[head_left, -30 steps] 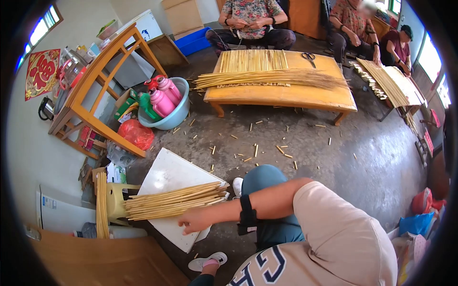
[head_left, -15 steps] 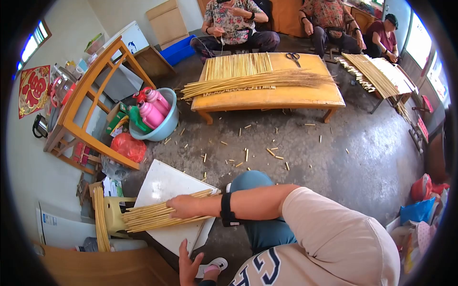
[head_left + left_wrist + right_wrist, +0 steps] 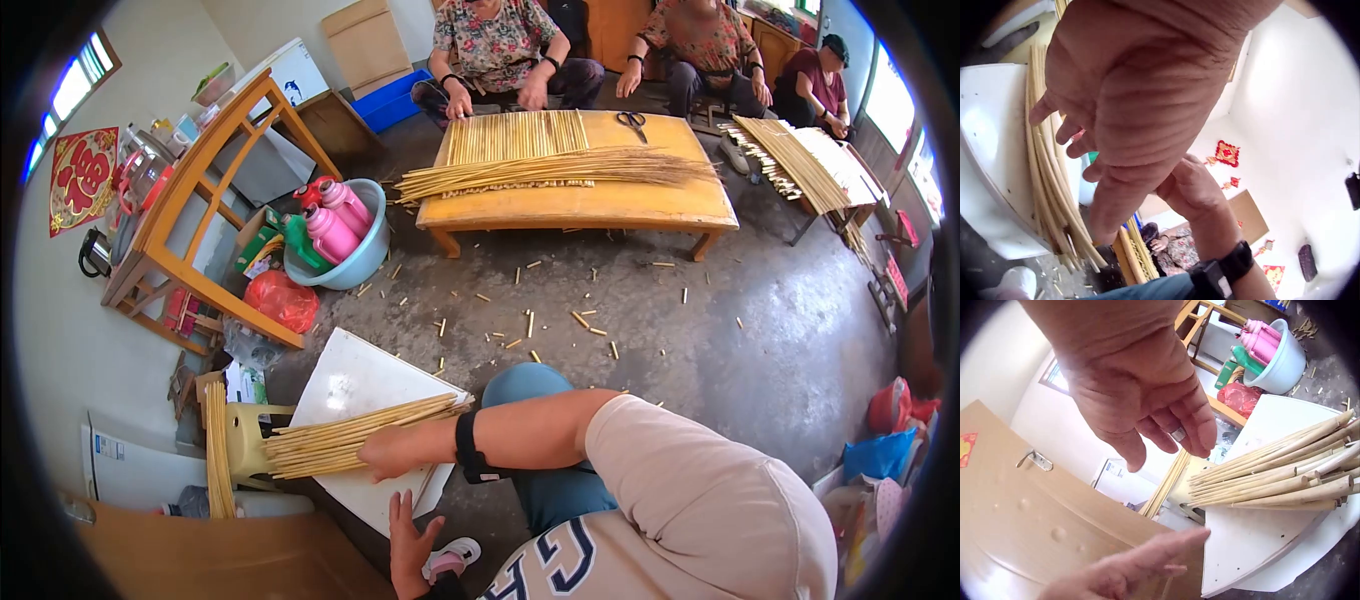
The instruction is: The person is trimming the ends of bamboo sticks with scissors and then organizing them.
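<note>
A loose bundle of straw-coloured stalks [image 3: 310,445] lies across a white board [image 3: 345,372], pointing left and right. My right hand [image 3: 390,452] is at the near side of the bundle and overlaps it in the head view. In the right wrist view its fingers [image 3: 1194,428], one with a ring, are loosely bent with nothing between them, above the left ends of the stalks. My left hand [image 3: 410,545] is held up near the board's near edge, fingers spread, holding nothing. The left wrist view shows its palm [image 3: 1141,106] beside the stalks.
More stalks [image 3: 217,450] stand by a cream stool [image 3: 243,440] on the left. A wooden door [image 3: 1054,500] is close by. Ahead, an orange table [image 3: 480,212] bears stalks and scissors [image 3: 632,122]; people sit behind it. Cut pieces litter the floor [image 3: 640,300].
My right hand has gone from the board's near edge onto the bundle, then back to its near side. My left hand has come into view from below and risen slightly. The head view shifted.
</note>
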Demonstrator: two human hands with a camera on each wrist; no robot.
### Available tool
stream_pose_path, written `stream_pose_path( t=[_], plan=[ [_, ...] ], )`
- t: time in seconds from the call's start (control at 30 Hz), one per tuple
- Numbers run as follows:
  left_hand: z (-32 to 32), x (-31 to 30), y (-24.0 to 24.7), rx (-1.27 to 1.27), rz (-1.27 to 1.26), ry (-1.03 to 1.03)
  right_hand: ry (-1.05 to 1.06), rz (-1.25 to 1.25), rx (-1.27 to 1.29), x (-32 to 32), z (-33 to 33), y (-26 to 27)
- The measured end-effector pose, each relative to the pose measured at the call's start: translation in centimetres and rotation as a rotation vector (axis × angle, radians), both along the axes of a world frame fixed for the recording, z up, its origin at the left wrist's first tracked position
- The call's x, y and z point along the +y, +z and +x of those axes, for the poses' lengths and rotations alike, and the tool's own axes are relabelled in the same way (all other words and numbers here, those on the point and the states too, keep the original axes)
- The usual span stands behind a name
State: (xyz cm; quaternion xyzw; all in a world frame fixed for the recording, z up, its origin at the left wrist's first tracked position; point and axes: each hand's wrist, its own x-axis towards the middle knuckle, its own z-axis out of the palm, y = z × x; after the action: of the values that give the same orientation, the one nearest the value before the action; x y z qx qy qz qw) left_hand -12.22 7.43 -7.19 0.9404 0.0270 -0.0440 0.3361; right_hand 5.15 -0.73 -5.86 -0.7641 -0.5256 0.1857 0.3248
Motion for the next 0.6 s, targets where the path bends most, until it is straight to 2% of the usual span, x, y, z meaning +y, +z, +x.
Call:
stream_pose_path(
  t=[0.07,0.13,0.23,0.37,0.43,0.6],
  plan=[
    [-1.5,2.0,-2.8,0.069,0.054,0.017,-0.014,-0.034,-0.031,-1.1,0.5,0.4],
    [-2.7,3.3,-5.2,0.242,0.077,0.122,0.085,-0.185,-0.216,-1.6,1.3,-0.5],
    [-3.9,4.7,-8.3,0.282,0.112,0.216,0.178,-0.276,-0.353,-1.7,1.9,-2.1],
    [-4.3,5.9,-10.7,0.296,0.122,0.222,0.175,-0.29,-0.345,-1.8,1.9,-2.0],
    [-4.4,6.4,-11.9,0.297,0.012,0.269,0.155,-0.324,-0.335,-1.5,1.9,-2.2],
    [-5.1,6.4,-13.5,0.313,-0.021,0.304,0.159,-0.319,-0.323,-1.6,1.9,-2.0]
  ],
)
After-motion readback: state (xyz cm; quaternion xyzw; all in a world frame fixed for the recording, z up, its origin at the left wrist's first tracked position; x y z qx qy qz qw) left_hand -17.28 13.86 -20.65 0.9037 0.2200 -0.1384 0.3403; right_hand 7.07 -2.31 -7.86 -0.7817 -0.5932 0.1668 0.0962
